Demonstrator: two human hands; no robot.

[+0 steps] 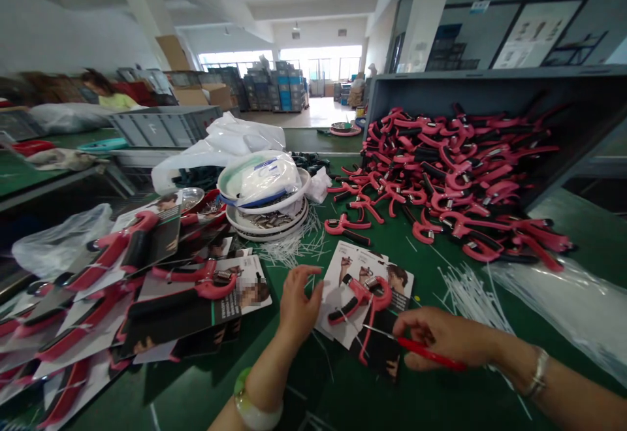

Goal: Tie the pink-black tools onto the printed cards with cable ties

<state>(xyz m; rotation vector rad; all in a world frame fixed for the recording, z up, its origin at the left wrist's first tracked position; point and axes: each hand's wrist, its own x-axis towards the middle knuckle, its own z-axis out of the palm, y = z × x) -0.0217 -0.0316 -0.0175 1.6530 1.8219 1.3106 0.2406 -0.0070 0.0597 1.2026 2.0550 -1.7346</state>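
A pink and black hand gripper (376, 292) lies on a printed backing card (337, 274) in front of me, with white zip ties around it. My right hand (435, 336) is closed around a red-handled tool (431, 354) with a thin metal tip, which reaches over the card beside the hand gripper. Whether the tool is scissors I cannot make out. To the card's left, my left hand (300, 300) is raised with fingers curved and thumb apart, holding nothing. Loose white zip ties (473, 300) lie on the green table (274, 379) near my right wrist.
Carded hand grippers (191, 287) are stacked at left. A tipped grey crate (494, 75) spills loose hand grippers (441, 157) at right. Stacked white trays (267, 222) and plastic bags (235, 137) stand behind. Another person (115, 98) is at the far left.
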